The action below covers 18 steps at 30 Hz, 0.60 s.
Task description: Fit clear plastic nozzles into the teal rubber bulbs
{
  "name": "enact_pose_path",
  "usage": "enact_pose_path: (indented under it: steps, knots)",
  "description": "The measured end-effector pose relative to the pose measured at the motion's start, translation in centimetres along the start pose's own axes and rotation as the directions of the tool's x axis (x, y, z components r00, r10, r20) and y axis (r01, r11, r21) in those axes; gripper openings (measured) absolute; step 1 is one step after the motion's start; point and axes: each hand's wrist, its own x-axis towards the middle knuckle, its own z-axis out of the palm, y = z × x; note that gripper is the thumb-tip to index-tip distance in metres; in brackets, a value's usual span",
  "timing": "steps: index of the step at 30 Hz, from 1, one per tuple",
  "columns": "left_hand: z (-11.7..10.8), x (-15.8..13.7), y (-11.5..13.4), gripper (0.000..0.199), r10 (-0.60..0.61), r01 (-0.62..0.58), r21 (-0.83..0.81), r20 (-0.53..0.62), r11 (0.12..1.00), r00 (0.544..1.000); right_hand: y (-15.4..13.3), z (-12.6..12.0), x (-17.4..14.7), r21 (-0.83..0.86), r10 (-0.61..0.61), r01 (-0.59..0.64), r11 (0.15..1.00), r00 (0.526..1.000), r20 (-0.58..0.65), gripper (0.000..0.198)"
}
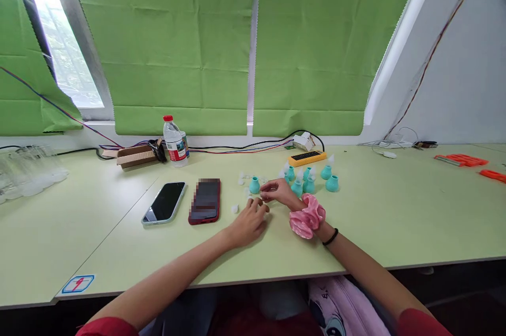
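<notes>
- Far left of the lone pot (254, 185), clear containers (33, 175) stand on the counter (395, 215).
- Left of the pot and farther back: a box (136, 157), then a bottle (176, 144) with a red cap.
- Left of the pot and a little nearer the person: a pale phone (164, 203), then a red phone (204, 201).
- Just left of the pot, a white bit (234, 208) lies on the near side.
- Directly on the near side of the pot, the left hand (250, 223) rests with fingers loosely curled; I cannot tell whether its grip has anything.
- The pot itself stands upright, long axis vertical, neck up, beyond the left fingertips and just left of the right ones.
- Just right of the pot, the right hand (281, 192) is the nearer of the two, thumb and fingers drawn together; whether its grip pinches a small piece, I cannot tell.
- Right of the pot, past that hand: a cluster of teal pots (309, 186), with a yellow strip (307, 158) behind.
- Far right of the pot: orange tools (466, 159).
</notes>
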Motion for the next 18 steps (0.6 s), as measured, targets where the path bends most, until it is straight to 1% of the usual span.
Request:
enact_pose_path:
  steps: [2,4,6,9,11,15,18]
  knots:
    - [0.4,0.2,-1.4,0.024,-0.103,0.102,-0.031,-0.035,0.994,0.994,-0.2,-0.4,0.0,0.154,0.068,-0.079,0.985,0.995,0.071,0.027]
    - [0.8,0.3,-2.5,0.025,-0.127,0.125,-0.054,-0.035,0.991,0.991,-0.2,-0.7,0.1,0.257,0.115,-0.150,0.955,0.982,0.147,0.029]
    - [1.1,0.5,-3.2,0.026,-0.134,0.130,-0.077,-0.040,0.988,0.990,-0.1,-0.8,0.1,0.302,0.152,-0.209,0.930,0.968,0.202,0.029]
    - [1.0,0.6,-3.4,0.029,-0.147,0.142,-0.091,-0.051,0.986,0.988,0.2,-0.8,0.2,0.319,0.178,-0.246,0.915,0.957,0.229,0.030]
    - [0.7,0.7,-3.1,0.029,-0.165,0.161,-0.061,-0.068,0.985,0.984,0.4,-0.7,0.2,0.316,0.179,-0.248,0.916,0.956,0.233,0.030]
    - [-0.3,0.6,-2.3,0.025,-0.268,0.276,0.080,-0.106,0.958,0.958,0.5,-0.3,0.1,0.316,0.199,-0.262,0.912,0.956,0.216,0.028]
    - [-0.7,0.6,-2.0,0.026,-0.343,0.349,0.190,-0.061,0.918,0.937,0.5,0.1,0.0,0.308,0.215,-0.272,0.912,0.954,0.207,0.027]
